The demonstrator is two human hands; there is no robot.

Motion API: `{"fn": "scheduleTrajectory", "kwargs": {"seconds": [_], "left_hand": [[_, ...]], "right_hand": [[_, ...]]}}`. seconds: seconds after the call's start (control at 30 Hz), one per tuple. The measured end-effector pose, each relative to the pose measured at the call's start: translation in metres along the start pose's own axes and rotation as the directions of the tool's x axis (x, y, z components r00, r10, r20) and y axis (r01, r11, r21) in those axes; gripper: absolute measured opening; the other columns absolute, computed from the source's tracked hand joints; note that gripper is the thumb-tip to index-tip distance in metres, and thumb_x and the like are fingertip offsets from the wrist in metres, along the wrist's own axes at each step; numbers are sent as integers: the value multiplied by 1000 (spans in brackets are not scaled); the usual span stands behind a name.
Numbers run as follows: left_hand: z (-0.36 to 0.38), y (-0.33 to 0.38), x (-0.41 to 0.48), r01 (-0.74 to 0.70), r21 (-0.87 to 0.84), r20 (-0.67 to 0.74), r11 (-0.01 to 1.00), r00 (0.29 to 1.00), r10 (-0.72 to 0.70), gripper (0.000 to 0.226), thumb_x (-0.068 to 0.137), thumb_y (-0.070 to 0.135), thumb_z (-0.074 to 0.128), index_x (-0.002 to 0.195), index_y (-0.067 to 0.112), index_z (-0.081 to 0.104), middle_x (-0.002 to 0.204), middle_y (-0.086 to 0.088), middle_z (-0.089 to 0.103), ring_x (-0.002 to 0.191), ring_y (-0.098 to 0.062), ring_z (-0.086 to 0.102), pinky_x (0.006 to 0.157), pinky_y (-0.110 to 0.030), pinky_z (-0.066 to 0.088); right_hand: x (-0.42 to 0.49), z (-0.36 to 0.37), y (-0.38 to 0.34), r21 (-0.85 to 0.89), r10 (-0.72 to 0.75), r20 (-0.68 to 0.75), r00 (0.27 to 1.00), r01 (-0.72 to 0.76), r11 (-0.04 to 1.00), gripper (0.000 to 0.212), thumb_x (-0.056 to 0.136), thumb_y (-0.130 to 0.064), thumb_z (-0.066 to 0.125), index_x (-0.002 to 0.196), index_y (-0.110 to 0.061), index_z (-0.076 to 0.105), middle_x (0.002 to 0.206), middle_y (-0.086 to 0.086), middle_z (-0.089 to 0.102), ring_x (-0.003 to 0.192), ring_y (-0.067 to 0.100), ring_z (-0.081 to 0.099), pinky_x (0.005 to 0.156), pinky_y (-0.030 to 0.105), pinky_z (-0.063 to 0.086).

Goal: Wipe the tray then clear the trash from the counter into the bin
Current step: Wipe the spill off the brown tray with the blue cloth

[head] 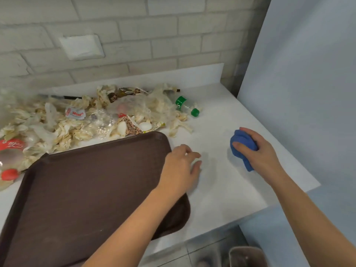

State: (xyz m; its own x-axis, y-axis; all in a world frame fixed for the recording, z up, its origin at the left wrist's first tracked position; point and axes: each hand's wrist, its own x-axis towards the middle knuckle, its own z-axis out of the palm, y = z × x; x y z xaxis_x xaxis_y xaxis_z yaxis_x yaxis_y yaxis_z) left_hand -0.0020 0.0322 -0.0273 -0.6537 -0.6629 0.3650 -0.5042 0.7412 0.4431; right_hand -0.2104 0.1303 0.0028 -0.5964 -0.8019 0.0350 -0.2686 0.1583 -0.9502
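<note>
- On the white counter (pixel 221 189), at its front left, lies the dark brown rectangular plastic tray (pixel 86 189). Its surface is bare, w/ no crumbs visible. Whether it is wiped already, I cannot tell for sure.
- The right hand (pixel 260 151) grips a crumpled blue cloth (pixel 243 145), fingers curled round it. The cloth is low at the counter, well to the right of the tray, i.e. not on the tray now.
- The left hand (pixel 179 168) holds nothing. Its fingers are relaxed & a bit spread, just beside the tray's right edge, and the forearm crosses over the tray's near-right corner.
- Trash part: prob. not begun.
  - A big pile of crumpled beige napkins, clear wrap & wrappers (pixel 77 120) lies behind the tray, reaching its far rim.
  - A clear plastic bottle w/ green cap (pixel 185 106) is at the pile's right end.
  - A clear bottle w/ red cap & red label (pixel 9 151) is at the far left.
- The grey bin (pixel 246 255) stands on the floor below the counter's front edge, at the right, only partly in view.
- Judgement: at most the first half is done, and all the trash is left to move.
</note>
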Motion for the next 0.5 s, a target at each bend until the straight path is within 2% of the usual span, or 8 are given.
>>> {"fn": "scheduleTrajectory", "kwargs": {"seconds": [0.03, 0.1, 0.17, 0.23, 0.3, 0.33, 0.4, 0.5], "left_hand": [[14, 10, 9, 3, 7, 16, 1000, 1000, -3, 26, 81, 29, 58, 95, 13, 73, 94, -9, 62, 83, -28, 62, 72, -36, 51], [40, 25, 24, 18, 47, 45, 999, 999, -20, 30, 80, 30, 60, 97, 9, 72, 100, -16, 64, 90, -34, 64, 78, -39, 52], [60, 35, 36, 47, 116, 83, 992, 995, -57, 41, 84, 35, 53, 111, 7, 67, 115, -21, 61, 108, -39, 59, 92, -45, 47], [71, 42, 43, 123, 211, 217, 970, 961, -170, 55, 95, 42, 43, 139, 10, 43, 145, -20, 37, 137, -37, 31, 112, -46, 25], [80, 43, 44, 168, 325, 335, 931, 900, -280, 66, 97, 52, 32, 150, 17, 16, 158, -12, 9, 145, -31, 5, 117, -46, 6], [83, 44, 44, 172, 369, 372, 913, 873, -315, 69, 96, 56, 29, 151, 19, 10, 158, -11, 2, 145, -30, 0, 117, -47, 3], [90, 44, 40, 179, 396, 409, 901, 844, -348, 71, 95, 59, 26, 151, 19, 8, 159, -12, -1, 145, -31, -2, 117, -47, 2], [88, 47, 36, 227, 331, 358, 916, 868, -344, 69, 94, 56, 37, 149, 17, 22, 157, -15, 8, 144, -31, 7, 117, -44, 7]], "right_hand": [[12, -9, 9, -114, -61, -2, 998, 60, 992, 46, 84, -23, 69, 127, -30, 53, 111, -12, 58, 93, -10, 57, 77, 4, 42], [35, -26, 29, -341, -142, 42, 989, 148, 928, 47, 81, -35, 69, 125, -33, 52, 104, -11, 52, 91, -2, 54, 83, 15, 41], [53, -38, 45, -495, -170, 108, 980, 201, 845, 50, 79, -39, 67, 126, -33, 51, 105, -10, 49, 93, 3, 51, 84, 23, 40], [63, -43, 55, -545, -174, 195, 965, 254, 799, 50, 79, -37, 68, 126, -39, 51, 108, -10, 45, 95, 7, 48, 86, 25, 39], [66, -44, 64, -558, -173, 302, 937, 321, 765, 46, 78, -44, 66, 121, -45, 52, 108, -6, 47, 95, 15, 50, 89, 28, 39], [67, -44, 72, -604, -151, 340, 928, 338, 721, 50, 78, -49, 64, 125, -39, 52, 116, -1, 49, 102, 20, 51, 93, 32, 39], [67, -42, 87, -702, -96, 379, 920, 354, 618, 75, 76, -70, 49, 138, -28, 42, 140, 5, 41, 124, 27, 42, 105, 43, 33], [69, -41, 89, -750, -68, 374, 925, 345, 565, 97, 68, -90, 17, 145, -34, 29, 154, 5, 21, 141, 28, 20, 115, 50, 14]]}}
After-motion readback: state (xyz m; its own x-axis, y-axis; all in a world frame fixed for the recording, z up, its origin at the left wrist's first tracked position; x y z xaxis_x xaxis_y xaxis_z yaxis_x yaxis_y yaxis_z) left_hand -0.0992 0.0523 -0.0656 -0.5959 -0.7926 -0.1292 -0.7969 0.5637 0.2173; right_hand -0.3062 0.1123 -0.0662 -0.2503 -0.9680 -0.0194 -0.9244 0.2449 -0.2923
